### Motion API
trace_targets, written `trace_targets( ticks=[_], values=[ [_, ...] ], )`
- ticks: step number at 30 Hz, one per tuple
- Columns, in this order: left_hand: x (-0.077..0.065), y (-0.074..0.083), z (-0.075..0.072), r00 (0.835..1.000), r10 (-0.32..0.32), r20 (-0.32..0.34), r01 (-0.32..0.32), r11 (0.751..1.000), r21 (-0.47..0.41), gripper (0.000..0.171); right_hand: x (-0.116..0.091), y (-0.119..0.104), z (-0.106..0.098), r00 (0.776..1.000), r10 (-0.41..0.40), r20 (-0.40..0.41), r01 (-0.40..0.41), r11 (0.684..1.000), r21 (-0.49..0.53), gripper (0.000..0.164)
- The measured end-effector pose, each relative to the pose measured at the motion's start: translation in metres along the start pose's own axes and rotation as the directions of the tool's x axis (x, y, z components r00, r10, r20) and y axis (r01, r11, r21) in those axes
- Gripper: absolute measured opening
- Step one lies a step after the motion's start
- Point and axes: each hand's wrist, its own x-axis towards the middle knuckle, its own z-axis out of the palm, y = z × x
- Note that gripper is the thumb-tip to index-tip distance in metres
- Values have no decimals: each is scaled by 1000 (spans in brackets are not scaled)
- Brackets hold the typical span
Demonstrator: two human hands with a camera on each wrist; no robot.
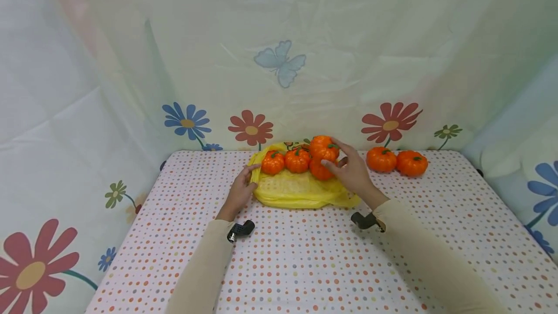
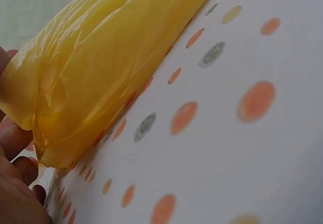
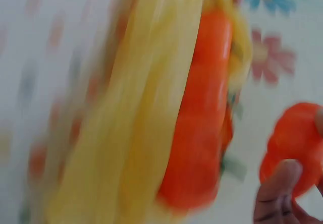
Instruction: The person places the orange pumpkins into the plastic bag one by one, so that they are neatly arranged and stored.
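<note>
A yellow plastic bag (image 1: 287,200) lies at the back of the table with its mouth spread wide. Inside it sit small orange toy pumpkins with green stems: a left one (image 1: 272,163), a middle one (image 1: 297,160) and a right one (image 1: 320,169). My right hand (image 1: 352,171) grips another pumpkin (image 1: 323,147) between thumb and fingers, above the right one; the right wrist view also shows this held pumpkin (image 3: 295,146). At the bag's left edge, my left hand (image 1: 240,190) holds the plastic rim; its fingers (image 2: 15,141) are partly hidden by the bag.
Two more pumpkins, one (image 1: 381,160) beside the other (image 1: 412,164), stand on the table right of the bag. A dotted cloth (image 1: 296,256) covers the table. Behind it hangs a pale sheet (image 1: 331,86) printed with flowers and a butterfly.
</note>
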Motion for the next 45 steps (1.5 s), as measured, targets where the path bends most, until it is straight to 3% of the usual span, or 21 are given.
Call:
trace_targets(
  ticks=[3, 6, 12, 15, 19, 24, 31, 35, 40, 45],
  values=[
    [-1, 0, -1, 1000, 6, -2, -6, 1000, -11, 57, -4, -20, 23, 991, -86, 104, 86, 996, 5, 70],
    [-1, 1, -2, 1000, 11, -4, -11, 1000, -24, 59, -6, -30, 47, 977, -121, 175, 122, 992, 8, 69],
    [0, -1, -2, 1000, -13, 6, 13, 999, -53, 61, -4, -34, 84, 963, -68, 259, 83, 995, -47, 67],
    [1, -2, -2, 999, 20, 28, -18, 998, -67, 64, -3, -35, 94, 954, -44, 296, 64, 996, -60, 68],
    [3, -3, -1, 996, 76, 42, -72, 994, -80, 66, -1, -37, 100, 941, -41, 336, 68, 995, -70, 66],
    [3, -2, -1, 998, 63, 31, -60, 996, -66, 65, 0, -40, 103, 914, -46, 404, 85, 993, -79, 65],
    [-14, 32, -9, 995, 41, 95, -35, 997, -67, 65, 0, -42, 110, 894, -51, 445, 92, 993, -70, 66],
    [-13, 30, -10, 992, 41, 117, -32, 996, -85, 66, 0, -44, 113, 893, -71, 444, 116, 990, -76, 67],
    [-4, 12, -9, 989, 50, 138, -34, 992, -118, 66, 0, -47, 114, 895, -71, 441, 120, 989, -84, 67],
    [1, 0, -6, 991, 77, 112, -59, 987, -150, 66, 0, -48, 112, 890, -59, 451, 126, 985, -119, 68]
  ],
)
